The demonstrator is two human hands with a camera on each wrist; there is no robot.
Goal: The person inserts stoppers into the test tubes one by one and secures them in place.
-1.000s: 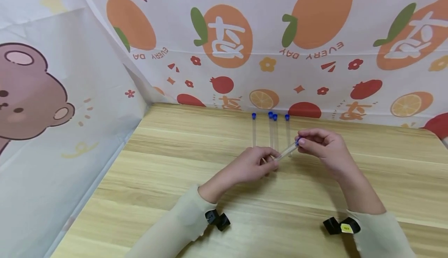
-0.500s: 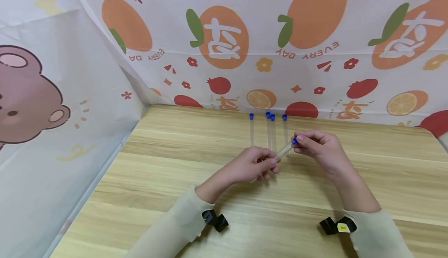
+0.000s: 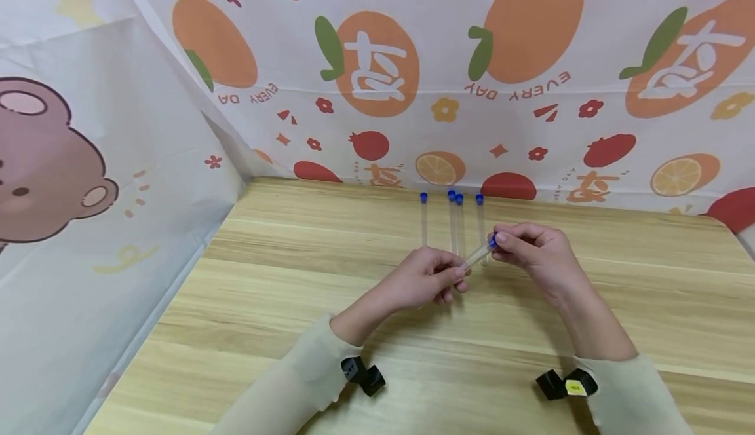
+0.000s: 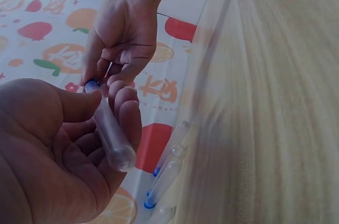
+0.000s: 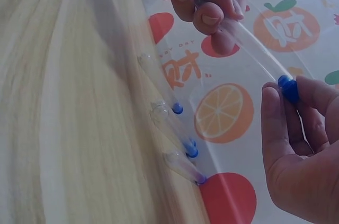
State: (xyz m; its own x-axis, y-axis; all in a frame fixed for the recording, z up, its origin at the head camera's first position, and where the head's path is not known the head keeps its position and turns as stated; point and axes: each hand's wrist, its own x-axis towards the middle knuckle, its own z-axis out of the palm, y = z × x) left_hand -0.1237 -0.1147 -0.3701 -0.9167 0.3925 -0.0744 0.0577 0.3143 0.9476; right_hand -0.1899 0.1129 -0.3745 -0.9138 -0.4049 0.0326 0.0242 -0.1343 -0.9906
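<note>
A clear test tube [image 3: 475, 259] is held slantwise between the two hands, over the table. My left hand [image 3: 426, 279] grips its rounded lower end between thumb and fingers; the left wrist view shows the tube body [image 4: 112, 136] lying along the curled fingers. With thumb and fingertips, my right hand [image 3: 539, 255] pinches the blue cap [image 5: 288, 88] at the upper end. In the right wrist view the cap sits at the tube's mouth. Beyond the hands, several more blue-capped test tubes [image 3: 424, 220] lie on the table, their caps toward the back edge.
The wood-grain table [image 3: 283, 278] ends at a fruit-printed cloth [image 3: 448, 81] hanging along the back. Another cloth with a bear print [image 3: 53, 166] hangs on the left. Each sleeve cuff carries a small black device [image 3: 362, 375].
The right hand has come slightly toward the left with the cap still pinched. Fingers of the left hand have shifted a little on the tube. The lying tubes stay put.
</note>
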